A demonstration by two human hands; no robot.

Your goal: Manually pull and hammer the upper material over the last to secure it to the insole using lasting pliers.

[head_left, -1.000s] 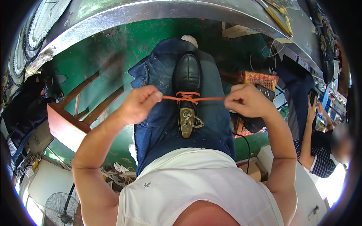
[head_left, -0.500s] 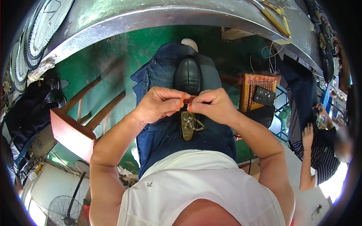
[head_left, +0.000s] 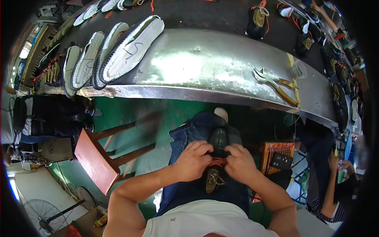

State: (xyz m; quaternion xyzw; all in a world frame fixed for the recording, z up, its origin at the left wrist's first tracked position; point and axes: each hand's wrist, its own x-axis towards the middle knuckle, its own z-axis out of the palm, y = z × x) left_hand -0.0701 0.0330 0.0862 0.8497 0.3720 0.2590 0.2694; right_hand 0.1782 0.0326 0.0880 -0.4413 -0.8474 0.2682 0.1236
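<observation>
Since being brought together over black shoe (head_left: 218, 139) half a second ago, left hand (head_left: 195, 162) and right hand (head_left: 241, 162) have been parted slightly, orange lace (head_left: 218, 161) spanned between; tie is judged to be at tightening stage. Shoe is rested on jeans (head_left: 187, 195), toe pointed away. Hands are held either side of shoe, fingers curled nearly closed, lace pinched; elbows are bent outward.

Worktop (head_left: 205, 47) with a silvery metal front; pale, dark-edged shoe soles (head_left: 132, 51) lie at left, yellow-handled pliers (head_left: 282, 91) at right, and a dark shoe (head_left: 256, 31) stands behind.
</observation>
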